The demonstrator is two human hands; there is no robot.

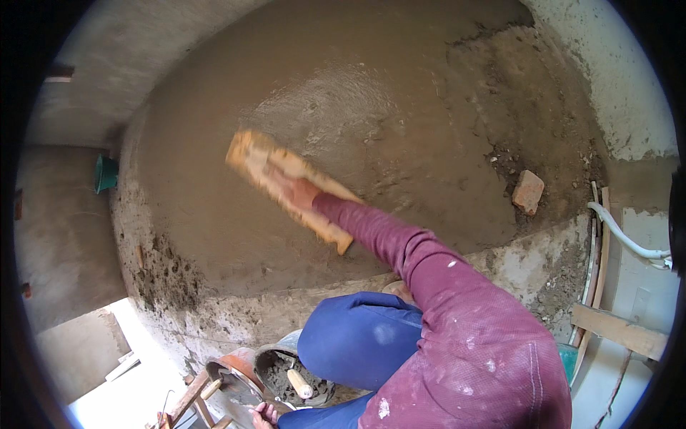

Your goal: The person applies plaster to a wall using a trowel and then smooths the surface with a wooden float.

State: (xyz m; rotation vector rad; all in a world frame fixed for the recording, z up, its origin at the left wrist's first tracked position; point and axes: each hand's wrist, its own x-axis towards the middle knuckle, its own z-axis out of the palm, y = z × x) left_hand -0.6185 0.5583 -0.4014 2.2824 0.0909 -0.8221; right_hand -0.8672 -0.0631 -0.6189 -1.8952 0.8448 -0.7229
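indoors, between rough grey walls [64, 214], wet grey-brown mortar [207, 207] spreads wide, a reddish block of brick [528, 191] at its right. the lower edge crops my left hand [264, 415], its grip impossible to tell; blur softens my right hand [299, 190], fingers grasping a long yellow wooden float [249, 150] directly beneath them, on the mortar.

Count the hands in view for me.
2. The right hand is on the wooden float, over the wet mortar. The left hand is at the lower edge, below the buckets, partly out of sight. Others may be hidden.
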